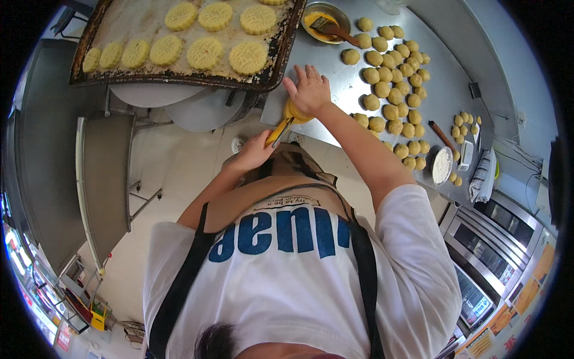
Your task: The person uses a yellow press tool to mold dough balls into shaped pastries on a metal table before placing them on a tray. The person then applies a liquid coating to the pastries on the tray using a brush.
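My left hand [253, 153] is closed round the yellow handle of a mooncake mold [293, 113] at the near left corner of the metal table. A dark and silvery strip shows along the handle. My right hand [309, 93] lies flat over the mold's round head, fingers spread and thumb out. What is inside the mold is hidden under that palm. Just left of it, a dark baking tray [179, 79] bears rows of pressed yellow mooncakes [204, 54] with patterned tops. Round dough balls [382, 90] stand in loose rows to the right.
Beyond my right hand, a metal bowl [310, 8] of yellow liquid holds a brush [335, 30]. Farther right on the table [454, 78] are a rolling pin [441, 135], a bowl of white powder [442, 166] and a white scale [466, 155]. Ovens [487, 245] stand at the right.
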Tool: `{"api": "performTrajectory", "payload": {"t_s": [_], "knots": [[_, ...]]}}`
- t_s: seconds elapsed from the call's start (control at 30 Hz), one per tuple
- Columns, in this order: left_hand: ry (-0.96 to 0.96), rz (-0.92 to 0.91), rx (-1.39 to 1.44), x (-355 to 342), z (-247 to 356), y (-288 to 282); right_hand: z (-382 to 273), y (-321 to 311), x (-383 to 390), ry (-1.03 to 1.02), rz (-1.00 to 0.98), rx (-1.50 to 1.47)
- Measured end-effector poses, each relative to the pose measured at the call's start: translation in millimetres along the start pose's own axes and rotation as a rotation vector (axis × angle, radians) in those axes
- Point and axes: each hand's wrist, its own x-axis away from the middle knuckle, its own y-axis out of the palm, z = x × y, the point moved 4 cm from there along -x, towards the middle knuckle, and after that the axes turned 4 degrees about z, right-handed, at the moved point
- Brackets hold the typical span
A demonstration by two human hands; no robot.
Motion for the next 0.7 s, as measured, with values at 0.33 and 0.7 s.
{"api": "performTrajectory", "payload": {"t_s": [0.33,0.7], "knots": [[0.025,0.03,0.012,1,-18,10,14,-20,-7,0.017,0.182,-0.15],[-0.308,-0.083,0.494,-35,10,52,40,23,153,0.485,-0.42,-1.185]]}}
